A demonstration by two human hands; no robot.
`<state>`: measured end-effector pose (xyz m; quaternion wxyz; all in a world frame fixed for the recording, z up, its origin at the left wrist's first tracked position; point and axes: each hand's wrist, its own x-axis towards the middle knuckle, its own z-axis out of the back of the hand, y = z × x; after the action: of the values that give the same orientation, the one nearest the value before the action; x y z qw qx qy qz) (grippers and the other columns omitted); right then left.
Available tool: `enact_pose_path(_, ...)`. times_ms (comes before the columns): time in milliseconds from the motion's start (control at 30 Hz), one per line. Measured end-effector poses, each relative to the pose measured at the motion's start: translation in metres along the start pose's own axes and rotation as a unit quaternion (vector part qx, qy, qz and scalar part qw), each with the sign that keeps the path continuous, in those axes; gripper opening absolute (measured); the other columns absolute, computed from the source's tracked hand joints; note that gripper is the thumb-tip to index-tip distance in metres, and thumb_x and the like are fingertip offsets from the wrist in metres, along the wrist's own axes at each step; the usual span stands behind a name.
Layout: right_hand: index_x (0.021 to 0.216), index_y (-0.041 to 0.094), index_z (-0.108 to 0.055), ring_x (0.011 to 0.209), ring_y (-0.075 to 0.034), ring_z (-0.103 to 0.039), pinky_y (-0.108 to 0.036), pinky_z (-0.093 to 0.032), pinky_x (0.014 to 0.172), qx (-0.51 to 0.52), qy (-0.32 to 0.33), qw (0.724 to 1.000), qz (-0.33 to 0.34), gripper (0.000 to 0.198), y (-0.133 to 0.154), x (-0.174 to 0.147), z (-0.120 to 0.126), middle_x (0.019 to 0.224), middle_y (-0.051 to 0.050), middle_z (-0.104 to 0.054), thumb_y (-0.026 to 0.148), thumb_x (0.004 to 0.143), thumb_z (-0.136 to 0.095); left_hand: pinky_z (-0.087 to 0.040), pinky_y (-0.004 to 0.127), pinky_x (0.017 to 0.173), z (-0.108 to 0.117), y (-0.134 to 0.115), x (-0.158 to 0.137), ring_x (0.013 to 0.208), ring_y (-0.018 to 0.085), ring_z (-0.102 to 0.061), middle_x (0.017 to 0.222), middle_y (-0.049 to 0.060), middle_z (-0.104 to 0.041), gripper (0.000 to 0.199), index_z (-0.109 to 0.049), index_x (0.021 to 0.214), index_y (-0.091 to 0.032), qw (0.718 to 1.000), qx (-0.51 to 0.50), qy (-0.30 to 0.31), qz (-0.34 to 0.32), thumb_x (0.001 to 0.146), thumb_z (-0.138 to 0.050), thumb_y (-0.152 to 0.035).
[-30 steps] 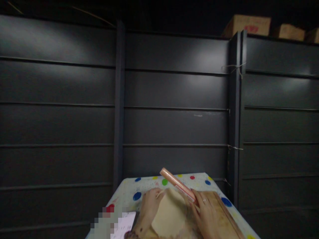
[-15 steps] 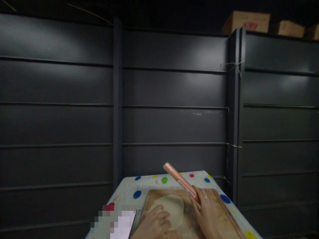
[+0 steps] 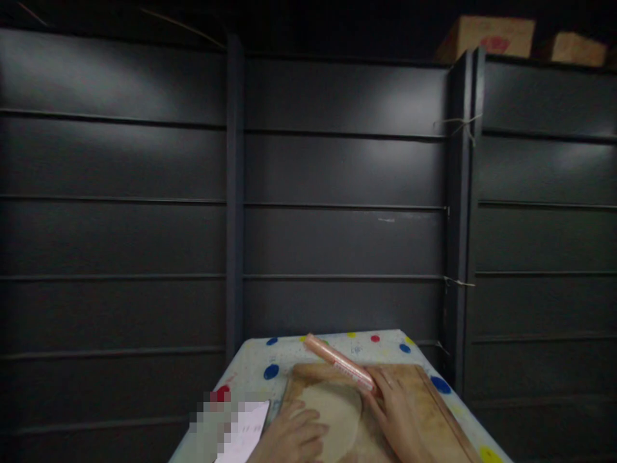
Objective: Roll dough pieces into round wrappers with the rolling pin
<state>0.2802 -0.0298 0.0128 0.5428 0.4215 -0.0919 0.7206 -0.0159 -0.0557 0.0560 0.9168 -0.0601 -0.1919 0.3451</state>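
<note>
A flattened sheet of pale dough [image 3: 341, 415] lies on a wooden board [image 3: 436, 411]. My left hand [image 3: 296, 434] rests at the dough's left side, fingers apart and slightly bent over its edge. On the right, my right hand [image 3: 398, 408] is closed around one end of a rolling pin [image 3: 337, 360], which has a reddish printed label. The pin slants up and left, its far end reaching past the board's back edge. My right palm hides the near end of the pin.
The board sits on a table with a white cloth [image 3: 255, 357] dotted in colours. Left of the board is a pale, lit screen-like sheet [image 3: 248, 427], partly pixelated. Behind the table rises a dark panelled wall [image 3: 344, 244]; cardboard boxes [image 3: 496, 38] stand on top at right.
The rolling pin has tilted lower and its far end has swung left. My right hand has shifted slightly to the right. My left hand stays on the dough; the view has moved a little.
</note>
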Motion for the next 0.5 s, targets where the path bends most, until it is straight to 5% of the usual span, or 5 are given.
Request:
enact_pose_path(67,0.131,0.029,-0.062,0.116,-0.028,-0.061,-0.039,-0.046,0.097,0.006,0.044,0.999,0.006,0.039,0.01,0.0,0.006,0.128,-0.006,-0.067,0.041,0.097,-0.05,-0.024,0.047,0.121,0.005,0.005,-0.002,0.134,0.025,-0.049,0.141,-0.008,-0.059,0.035,-0.061,0.129,-0.046,0.999,0.022,0.018,-0.017,0.095,-0.053,-0.049)
enact_pose_path(133,0.128,0.031,-0.064,0.112,-0.027,-0.062,-0.038,-0.045,0.096,0.025,0.104,0.994,0.027,0.036,0.022,0.002,0.015,0.125,-0.004,-0.068,0.041,0.096,-0.053,-0.02,0.054,0.121,0.007,0.01,0.002,0.14,0.028,-0.041,0.15,-0.004,-0.05,0.042,-0.054,0.139,-0.042,0.997,0.066,-0.028,0.004,0.097,-0.048,-0.044)
enact_pose_path(300,0.12,0.038,-0.067,0.107,-0.025,-0.06,-0.037,-0.042,0.092,0.047,0.196,0.976,0.081,0.028,0.043,0.008,0.035,0.113,0.0,-0.071,0.044,0.094,-0.058,-0.024,0.056,0.119,0.001,0.01,0.031,0.143,0.03,-0.036,0.157,0.003,-0.041,0.039,-0.062,0.131,-0.03,0.967,0.144,-0.168,0.123,0.097,-0.043,-0.03)
enact_pose_path(500,0.123,0.035,-0.068,0.113,-0.025,-0.061,-0.042,-0.042,0.1,0.088,0.171,0.977,0.095,0.034,0.033,0.004,0.028,0.122,-0.003,-0.07,0.05,0.095,-0.055,-0.028,0.055,0.117,-0.018,0.004,0.04,0.143,0.034,-0.037,0.153,0.013,-0.045,0.04,-0.066,0.125,-0.02,0.963,0.127,-0.1,0.217,0.093,-0.049,-0.035)
